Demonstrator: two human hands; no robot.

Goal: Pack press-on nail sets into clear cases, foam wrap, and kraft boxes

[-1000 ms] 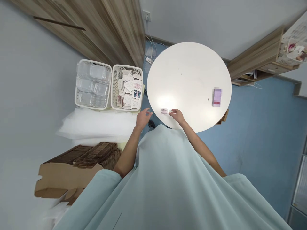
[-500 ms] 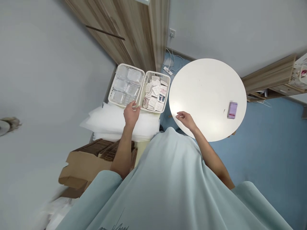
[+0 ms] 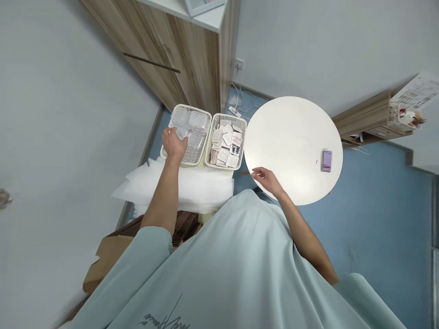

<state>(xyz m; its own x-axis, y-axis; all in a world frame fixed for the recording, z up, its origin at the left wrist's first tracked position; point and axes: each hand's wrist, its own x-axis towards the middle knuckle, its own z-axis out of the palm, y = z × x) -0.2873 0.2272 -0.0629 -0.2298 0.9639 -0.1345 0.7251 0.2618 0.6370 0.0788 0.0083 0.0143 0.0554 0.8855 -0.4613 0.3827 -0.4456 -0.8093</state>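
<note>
My left hand (image 3: pixel 174 144) is over the left side of a white plastic basket (image 3: pixel 201 161), its thumb spread away from the fingers. Clear plastic boxes (image 3: pixel 198 119) lie in stacks in that basket. The hand covers some of them, and whether the fingertips touch a box cannot be made out. My right hand (image 3: pixel 268 180) hovers by the near left edge of a round white table (image 3: pixel 291 132), fingers loosely bent and apart, holding nothing. Beside the first basket, a second white basket (image 3: pixel 222 165) contains many small printed cards (image 3: pixel 226 141).
White foam sheets (image 3: pixel 178 188) are stacked in front of the baskets, with brown cardboard (image 3: pixel 109 256) nearer me. A purple pixelated item (image 3: pixel 326 161) lies on the table's right side. A wooden cabinet (image 3: pixel 192 68) stands behind; white cables (image 3: pixel 240 98) lie on the floor.
My left hand has moved from the basket's near edge up and left over the boxes, spreading its fingers. The right hand stays by the table edge. The view has tilted up slightly.
</note>
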